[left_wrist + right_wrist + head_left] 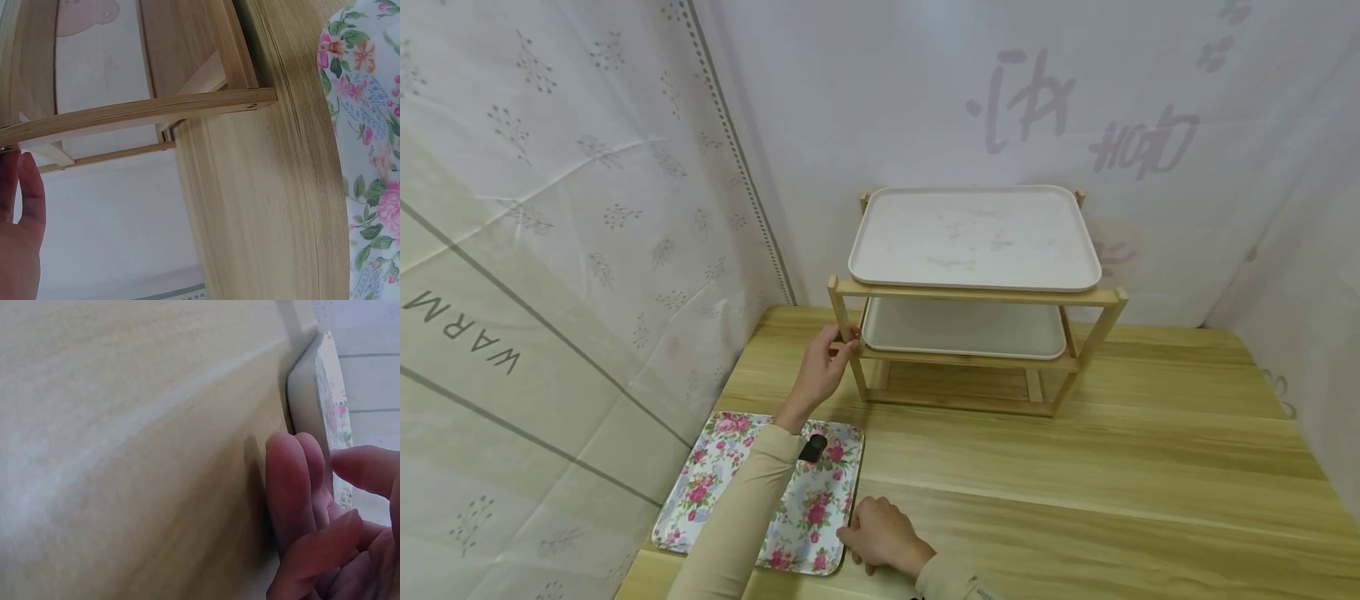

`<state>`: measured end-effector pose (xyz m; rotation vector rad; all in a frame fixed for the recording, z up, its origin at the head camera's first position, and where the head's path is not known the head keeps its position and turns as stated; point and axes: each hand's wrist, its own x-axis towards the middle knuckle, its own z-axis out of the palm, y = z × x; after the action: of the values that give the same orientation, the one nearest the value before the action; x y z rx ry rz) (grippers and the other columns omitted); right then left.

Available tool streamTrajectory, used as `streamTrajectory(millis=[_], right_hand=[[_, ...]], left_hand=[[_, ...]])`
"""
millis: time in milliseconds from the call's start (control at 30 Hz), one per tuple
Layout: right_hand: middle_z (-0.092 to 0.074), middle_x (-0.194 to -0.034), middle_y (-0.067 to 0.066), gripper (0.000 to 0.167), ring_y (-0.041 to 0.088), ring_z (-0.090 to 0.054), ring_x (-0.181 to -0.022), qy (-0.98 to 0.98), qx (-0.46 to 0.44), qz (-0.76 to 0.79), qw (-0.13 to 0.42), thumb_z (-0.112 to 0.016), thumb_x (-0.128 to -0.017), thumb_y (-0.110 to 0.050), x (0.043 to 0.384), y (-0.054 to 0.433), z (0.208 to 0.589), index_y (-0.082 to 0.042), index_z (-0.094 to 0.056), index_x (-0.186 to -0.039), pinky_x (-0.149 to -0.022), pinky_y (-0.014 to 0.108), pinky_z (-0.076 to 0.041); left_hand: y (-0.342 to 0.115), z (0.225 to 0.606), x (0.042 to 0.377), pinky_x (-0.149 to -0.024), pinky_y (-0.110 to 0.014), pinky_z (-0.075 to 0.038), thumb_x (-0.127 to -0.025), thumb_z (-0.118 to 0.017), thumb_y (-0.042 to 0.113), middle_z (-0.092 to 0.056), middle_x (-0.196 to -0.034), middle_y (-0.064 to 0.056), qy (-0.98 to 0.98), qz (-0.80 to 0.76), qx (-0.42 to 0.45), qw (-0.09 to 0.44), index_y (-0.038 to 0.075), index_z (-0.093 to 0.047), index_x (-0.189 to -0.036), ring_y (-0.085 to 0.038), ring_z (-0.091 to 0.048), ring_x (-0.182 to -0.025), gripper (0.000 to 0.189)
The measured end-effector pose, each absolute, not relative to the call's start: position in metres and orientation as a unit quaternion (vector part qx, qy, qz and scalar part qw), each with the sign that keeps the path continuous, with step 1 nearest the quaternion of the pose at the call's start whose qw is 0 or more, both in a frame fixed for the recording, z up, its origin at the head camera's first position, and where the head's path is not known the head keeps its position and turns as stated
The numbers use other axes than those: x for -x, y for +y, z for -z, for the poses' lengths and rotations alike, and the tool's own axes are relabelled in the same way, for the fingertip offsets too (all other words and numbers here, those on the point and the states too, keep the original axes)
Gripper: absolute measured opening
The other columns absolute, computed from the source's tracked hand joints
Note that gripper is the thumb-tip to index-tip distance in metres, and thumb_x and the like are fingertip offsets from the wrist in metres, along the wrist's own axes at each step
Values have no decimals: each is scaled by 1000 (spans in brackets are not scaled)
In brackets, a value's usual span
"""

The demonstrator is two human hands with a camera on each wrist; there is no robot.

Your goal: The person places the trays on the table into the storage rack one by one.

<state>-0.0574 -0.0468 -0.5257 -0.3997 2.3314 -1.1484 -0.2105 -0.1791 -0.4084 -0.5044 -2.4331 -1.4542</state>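
- The left hand (pixel 820 372) grips the left front post (pixel 840 310) of the bamboo-coloured rack (pixel 144 114) near its middle level, thumb on one side and fingers round the other
- The right hand (pixel 882 533) pinches the near part of the right edge of the floral tray (pixel 816 504), thumb over the rim and fingertips by the side wall; how firmly, I cannot tell
- The floral tray lies flat on the wood-grain table (pixel 1150 483), in front of the rack and to its left, pattern up, partly under the left sleeve (pixel 737 500)
- For good handling, I would judge, the left grip should only steady the post, without tugging the rack askew, while the right thumb lies along the rim; a one-edge pinch may let the tray tilt, so a second support opposite would help
- The floral tray's long axis seems to run left to right, slightly skewed, though the slanting view leaves doubt
- The rack, with its upper white tray (pixel 973 237) and lower white tray (pixel 962 325), runs lengthwise left to right
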Motion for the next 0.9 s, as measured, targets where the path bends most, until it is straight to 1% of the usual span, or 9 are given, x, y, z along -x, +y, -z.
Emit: streamTrajectory(millis=[100,233,333,467,567,667,800,900], right_hand=[[-57,-42,-2,42,13,-51,-30,854,144,426,263,-65,-87,-24,55,-48,526,-9,-60,-48,-37,27,-42],[-55,-40,-4,41,9,-48,-28,848,142,432,272,-65,-86,-21,52,-50,526,-8,-59,-48,-32,21,-36],[-55,-40,-4,39,7,-47,-28,843,138,441,276,-64,-85,-19,51,-50,526,-7,-59,-48,-31,16,-29],[-57,-42,-3,35,9,-50,-29,834,130,456,282,-63,-83,-14,51,-52,528,-6,-59,-49,-31,14,-26],[-58,-43,-2,33,8,-50,-29,826,124,468,288,-62,-82,-11,50,-53,529,-6,-59,-50,-31,13,-25],[-59,-44,0,32,5,-48,-28,819,119,477,296,-61,-82,-9,50,-54,529,-5,-59,-51,-31,13,-25],[-60,-44,0,34,5,-49,-29,812,114,484,306,-60,-83,-8,48,-55,531,-3,-60,-50,-31,13,-26],[-61,-44,1,34,7,-52,-31,804,105,497,310,-61,-84,-7,48,-55,532,-3,-59,-50,-32,13,-29]], left_hand=[[-179,408,211,-79,-44,-55,-95,-56,0,-61,-109,-27,-838,500,174,129,-10,-59,-113,-38,-67,-93,21],[-178,406,210,-78,-46,-54,-95,-56,-1,-61,-110,-29,-839,497,179,132,-12,-59,-113,-40,-66,-94,21],[-177,405,209,-78,-42,-55,-95,-56,-1,-61,-111,-29,-841,493,177,135,-10,-60,-113,-39,-66,-94,21],[-177,405,208,-78,-35,-54,-95,-56,0,-60,-111,-28,-844,492,169,133,-8,-60,-114,-38,-65,-96,21],[-177,406,209,-78,-35,-53,-95,-56,0,-60,-113,-29,-846,490,163,130,-8,-60,-113,-38,-64,-100,20],[-180,416,215,-79,-37,-53,-96,-56,1,-60,-116,-30,-847,490,159,132,-8,-61,-113,-38,-62,-103,20],[-185,434,226,-80,-42,-54,-97,-56,5,-60,-117,-28,-845,492,162,134,-7,-60,-115,-38,-63,-102,23],[-188,439,229,-80,-43,-54,-97,-56,10,-60,-118,-25,-845,492,165,132,-4,-62,-115,-35,-63,-102,23]])
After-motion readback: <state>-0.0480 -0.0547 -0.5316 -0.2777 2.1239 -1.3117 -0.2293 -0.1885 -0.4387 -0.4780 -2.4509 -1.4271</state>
